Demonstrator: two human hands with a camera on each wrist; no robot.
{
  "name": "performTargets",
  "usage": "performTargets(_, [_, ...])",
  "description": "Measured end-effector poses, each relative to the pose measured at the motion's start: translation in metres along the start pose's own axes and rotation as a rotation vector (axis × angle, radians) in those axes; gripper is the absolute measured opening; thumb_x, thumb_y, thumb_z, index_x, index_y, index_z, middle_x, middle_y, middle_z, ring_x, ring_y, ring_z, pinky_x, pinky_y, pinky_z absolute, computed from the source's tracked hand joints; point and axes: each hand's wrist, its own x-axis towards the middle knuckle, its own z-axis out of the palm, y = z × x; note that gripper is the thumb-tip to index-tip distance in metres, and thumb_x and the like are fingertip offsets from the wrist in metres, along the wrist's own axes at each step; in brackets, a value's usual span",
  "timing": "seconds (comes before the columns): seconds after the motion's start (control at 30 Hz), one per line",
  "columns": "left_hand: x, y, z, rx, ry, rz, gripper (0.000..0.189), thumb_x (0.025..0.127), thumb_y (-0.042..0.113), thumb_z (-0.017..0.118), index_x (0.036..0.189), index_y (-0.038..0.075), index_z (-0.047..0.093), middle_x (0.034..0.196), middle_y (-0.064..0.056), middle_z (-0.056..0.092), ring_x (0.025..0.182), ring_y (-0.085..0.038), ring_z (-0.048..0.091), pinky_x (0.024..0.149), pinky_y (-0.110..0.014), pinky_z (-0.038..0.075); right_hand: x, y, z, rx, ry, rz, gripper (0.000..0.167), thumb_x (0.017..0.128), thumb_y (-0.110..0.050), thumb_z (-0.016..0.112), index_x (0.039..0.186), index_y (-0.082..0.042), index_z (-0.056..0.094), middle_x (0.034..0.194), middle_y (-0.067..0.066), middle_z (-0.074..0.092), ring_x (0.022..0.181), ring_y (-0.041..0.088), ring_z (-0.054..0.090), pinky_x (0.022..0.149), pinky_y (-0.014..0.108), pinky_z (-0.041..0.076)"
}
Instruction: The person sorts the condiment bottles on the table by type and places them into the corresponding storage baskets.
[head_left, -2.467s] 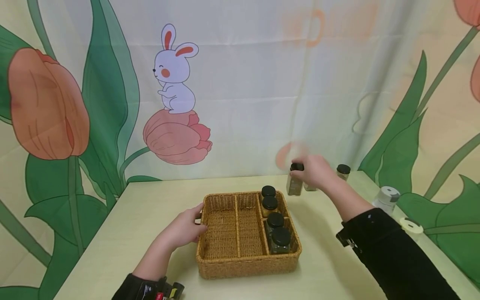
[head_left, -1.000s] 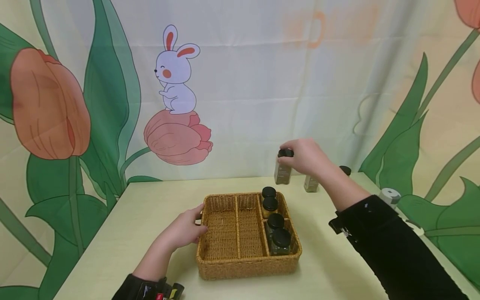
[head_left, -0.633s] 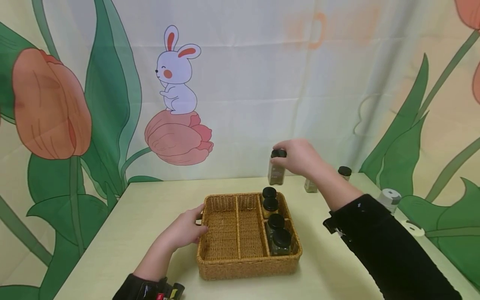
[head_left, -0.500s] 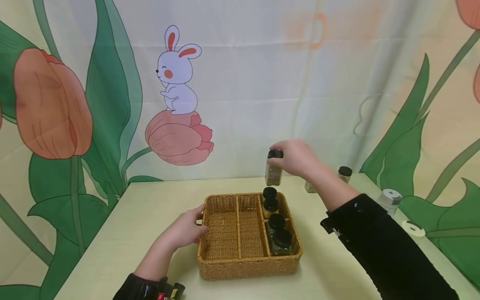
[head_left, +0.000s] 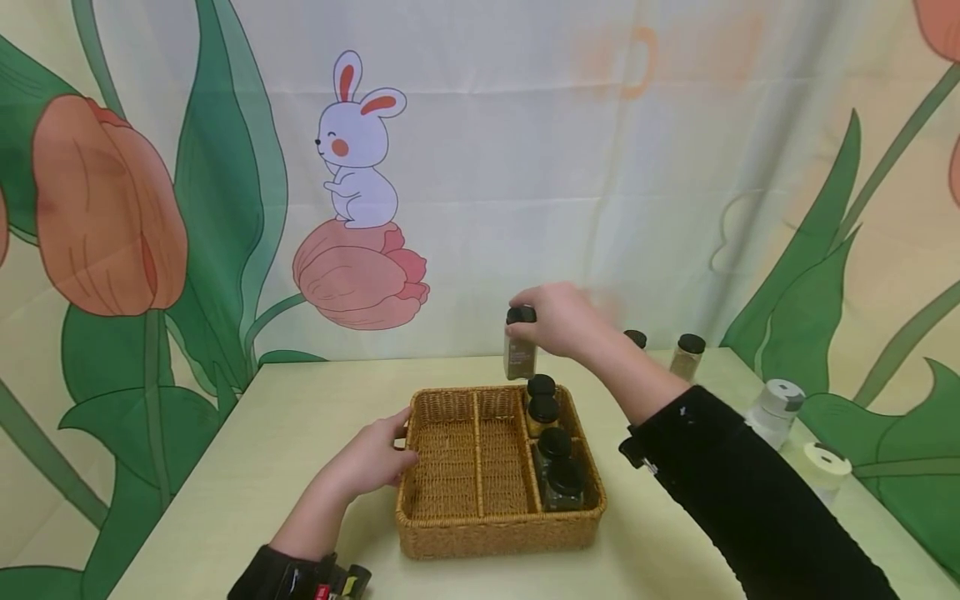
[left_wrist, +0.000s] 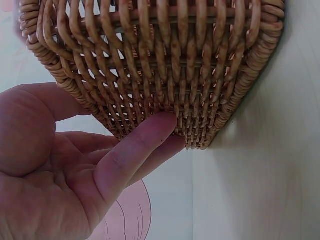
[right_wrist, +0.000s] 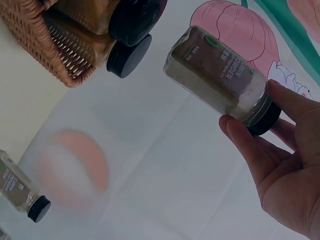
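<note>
My right hand pinches a clear spice jar by its black lid, holding it upright in the air just behind the basket. In the right wrist view the jar has a dark label with the word "powder" partly readable, and pale powder inside. On the table stands a divided wicker basket; my left hand holds its left side, thumb at the rim. The left wrist view shows fingers against the woven wall. Several black-lidded jars fill the basket's two right compartments; the left and middle ones hold nothing.
At the back right stand two black-lidded jars, one in full view and another mostly behind my right forearm. Near the right edge are a white-topped container and a pale yellow-lidded one. A printed curtain hangs behind the table.
My right hand has lifted the spice jar off the table at the back and carried it left, now lowering slightly behind the basket. My left hand and the basket stay in place.
</note>
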Motion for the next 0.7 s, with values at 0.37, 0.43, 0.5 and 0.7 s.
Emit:
performTargets(0.37, [0.0, 0.0, 0.0, 0.01, 0.005, 0.0, 0.078, 0.094, 0.0, 0.065, 0.161, 0.002, 0.026, 0.147, -0.034, 0.046, 0.103, -0.031, 0.069, 0.066, -0.039, 0.062, 0.003, -0.015, 0.009, 0.006, -0.021, -0.06, 0.042, 0.094, -0.032, 0.074, 0.13, -0.009, 0.07, 0.117, 0.009, 0.071, 0.096, 0.024, 0.066, 0.079, 0.038, 0.054])
performTargets(0.43, [0.0, 0.0, 0.0, 0.008, 0.002, 0.001, 0.078, 0.093, 0.0, 0.064, 0.161, 0.001, 0.025, 0.147, -0.034, 0.046, 0.102, -0.031, 0.069, 0.066, -0.039, 0.062, 0.003, -0.015, 0.01, 0.005, -0.021, -0.064, 0.041, 0.094, -0.031, 0.074, 0.129, -0.009, 0.07, 0.117, 0.008, 0.071, 0.094, 0.024, 0.066, 0.077, 0.038, 0.054])
performTargets(0.5, [0.0, 0.0, 0.0, 0.004, -0.001, 0.0, 0.078, 0.093, 0.0, 0.064, 0.161, 0.001, 0.025, 0.147, -0.035, 0.045, 0.101, -0.03, 0.069, 0.066, -0.039, 0.062, 0.003, -0.015, 0.011, 0.007, -0.023, -0.066, 0.041, 0.094, -0.03, 0.075, 0.128, -0.008, 0.07, 0.116, 0.009, 0.071, 0.091, 0.023, 0.066, 0.076, 0.037, 0.054])
performTargets(0.7, [0.001, -0.001, 0.0, 0.0, 0.002, -0.002, 0.078, 0.093, 0.0, 0.064, 0.161, 0.002, 0.025, 0.147, -0.035, 0.045, 0.101, -0.03, 0.069, 0.066, -0.039, 0.062, 0.004, -0.014, 0.016, -0.016, -0.053, -0.072, 0.039, 0.094, -0.03, 0.075, 0.126, -0.008, 0.071, 0.112, 0.008, 0.072, 0.084, 0.02, 0.065, 0.072, 0.036, 0.053])
